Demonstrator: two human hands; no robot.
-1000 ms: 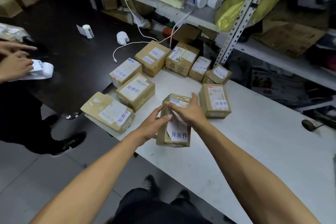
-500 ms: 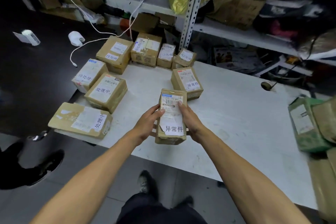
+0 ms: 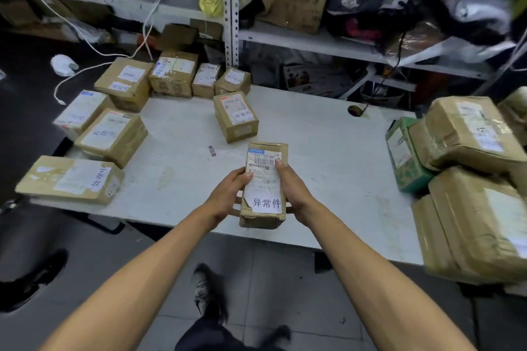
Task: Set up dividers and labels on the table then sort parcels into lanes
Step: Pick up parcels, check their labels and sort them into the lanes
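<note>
At the left edge of the table a flat parcel bore a handwritten sticker reading 处理中, and the box behind it carried similar writing too smeared to read. A small strip stuck on the bare tabletop looked like 退回件, though it was tiny. The left hand gripped one long side of the held parcel, which hovered over the table's near edge, and the right hand clasped the other side with a fingertip on the barcode. Its sticker read 异常件; the same words showed on the box beyond it. To finish well, the person would likely set it just beside that matching box, label up and squared in line, keeping both hands on until it sat flat. The stacked parcels at the right showed no readable writing.
</note>
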